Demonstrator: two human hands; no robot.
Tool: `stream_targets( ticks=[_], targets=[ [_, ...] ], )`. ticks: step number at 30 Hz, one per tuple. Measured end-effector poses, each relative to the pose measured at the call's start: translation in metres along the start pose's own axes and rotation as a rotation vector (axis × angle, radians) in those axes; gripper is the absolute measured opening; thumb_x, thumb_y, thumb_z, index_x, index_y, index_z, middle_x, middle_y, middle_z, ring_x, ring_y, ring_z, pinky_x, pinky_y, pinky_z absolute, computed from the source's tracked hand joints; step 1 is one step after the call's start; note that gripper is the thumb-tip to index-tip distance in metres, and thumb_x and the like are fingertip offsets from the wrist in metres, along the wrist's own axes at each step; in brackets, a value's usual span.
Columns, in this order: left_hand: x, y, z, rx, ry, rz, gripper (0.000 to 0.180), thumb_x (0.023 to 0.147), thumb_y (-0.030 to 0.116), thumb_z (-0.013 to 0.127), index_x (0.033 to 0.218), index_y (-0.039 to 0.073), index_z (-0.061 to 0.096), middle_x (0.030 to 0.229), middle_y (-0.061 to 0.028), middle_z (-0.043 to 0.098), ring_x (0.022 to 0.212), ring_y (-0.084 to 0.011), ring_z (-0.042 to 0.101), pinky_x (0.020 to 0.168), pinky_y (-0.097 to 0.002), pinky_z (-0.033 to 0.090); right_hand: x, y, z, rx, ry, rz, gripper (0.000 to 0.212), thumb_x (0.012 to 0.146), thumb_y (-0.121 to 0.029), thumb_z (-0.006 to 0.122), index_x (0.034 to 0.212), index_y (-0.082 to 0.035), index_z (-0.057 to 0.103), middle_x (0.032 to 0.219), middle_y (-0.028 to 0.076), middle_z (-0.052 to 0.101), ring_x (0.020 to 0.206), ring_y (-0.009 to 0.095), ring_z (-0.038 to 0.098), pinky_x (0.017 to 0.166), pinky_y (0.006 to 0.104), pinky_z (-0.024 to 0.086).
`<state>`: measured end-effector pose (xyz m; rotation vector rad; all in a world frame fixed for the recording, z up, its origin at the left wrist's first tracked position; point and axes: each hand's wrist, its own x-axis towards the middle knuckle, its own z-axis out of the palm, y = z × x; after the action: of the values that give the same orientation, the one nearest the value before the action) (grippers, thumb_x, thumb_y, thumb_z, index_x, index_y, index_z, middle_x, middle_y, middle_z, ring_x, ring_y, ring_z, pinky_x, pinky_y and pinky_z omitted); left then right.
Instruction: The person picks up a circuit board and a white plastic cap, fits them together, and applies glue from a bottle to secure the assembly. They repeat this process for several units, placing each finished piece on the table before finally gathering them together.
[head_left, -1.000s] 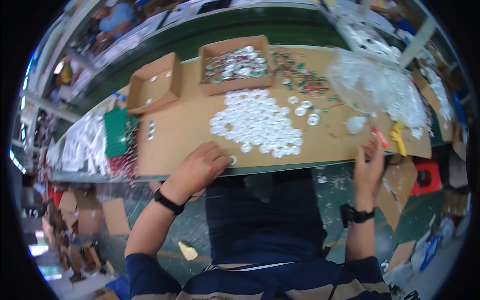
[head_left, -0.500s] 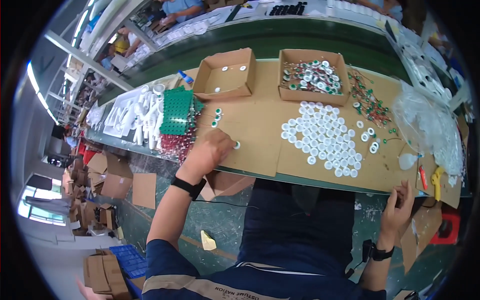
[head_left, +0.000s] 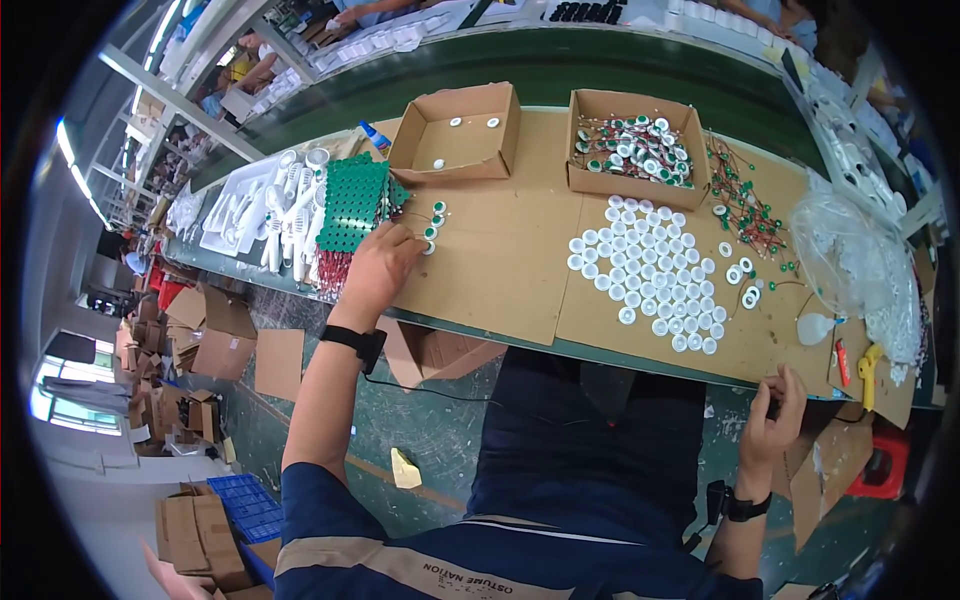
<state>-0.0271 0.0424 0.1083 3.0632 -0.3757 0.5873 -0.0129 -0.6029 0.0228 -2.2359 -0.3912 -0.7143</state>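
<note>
My left hand (head_left: 378,268) is over the left part of the cardboard-covered table, its fingers closed together. At its fingertips sits a small green-and-white disc (head_left: 428,248), the nearest of a short column of such discs (head_left: 438,208); the fingers partly hide how it is gripped. Just beyond the hand lies a stack of perforated green sheets (head_left: 352,205), with thin red wires (head_left: 332,272) bunched below it. By the table's front edge on the right, my right hand (head_left: 775,415) hovers with loosely curled fingers, somewhat apart, and nothing seen in them.
White round caps (head_left: 650,270) spread over the table's middle. Behind them stand a box of wired discs (head_left: 640,185) and a box (head_left: 450,165) with several white rings. White plastic parts (head_left: 240,215) lie left; a plastic bag (head_left: 835,240) and yellow glue gun (head_left: 870,375) lie right.
My left hand has moved left and away from me, from the bare cardboard to the disc column. The disc at its fingertips has come along. My right hand stays by the edge.
</note>
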Motion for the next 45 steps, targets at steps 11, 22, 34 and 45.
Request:
stream_targets(
  ticks=[11,22,34,45],
  targets=[
    [0.003,0.004,-0.002,0.051,-0.052,0.012,0.01,0.093,0.006,0.075,0.099,0.007,0.082,0.099,-0.01,0.072,0.1,-0.033,0.07,0.093,-0.0453,0.06,0.003,-0.017,0.013,-0.035,0.038,-0.145,0.042,0.101,0.011,0.075,0.143,0.006,0.07,0.129,0.021,0.072,0.099,0.028,0.073,0.087,0.0369,0.061],
    [0.015,-0.003,0.002,0.054,-0.139,0.005,0.011,0.098,0.011,0.071,0.09,0.007,0.079,0.097,-0.0129,0.072,0.103,-0.0357,0.071,0.095,-0.0486,0.059,0.0,-0.031,-0.002,0.025,0.033,-0.143,0.036,0.098,0.014,0.075,0.133,0.006,0.074,0.127,0.021,0.073,0.094,0.032,0.075,0.085,0.0401,0.064],
    [0.016,-0.007,0.002,-0.091,-0.134,-0.086,0.011,0.098,0.015,0.077,0.1,0.007,0.085,0.102,-0.0132,0.076,0.11,-0.0358,0.071,0.101,-0.0487,0.059,-0.003,-0.024,0.0,0.009,0.022,-0.143,0.033,0.1,0.015,0.074,0.132,0.006,0.075,0.131,0.023,0.074,0.102,0.034,0.078,0.086,0.0408,0.067],
    [0.009,0.004,-0.018,-0.088,0.088,-0.153,0.008,0.095,0.009,0.081,0.101,0.006,0.085,0.102,-0.0127,0.078,0.106,-0.0368,0.073,0.098,-0.0485,0.06,-0.005,-0.035,-0.003,-0.033,0.012,-0.126,0.031,0.102,0.012,0.073,0.132,0.007,0.076,0.126,0.023,0.077,0.102,0.034,0.077,0.09,0.0405,0.066]
  ],
)
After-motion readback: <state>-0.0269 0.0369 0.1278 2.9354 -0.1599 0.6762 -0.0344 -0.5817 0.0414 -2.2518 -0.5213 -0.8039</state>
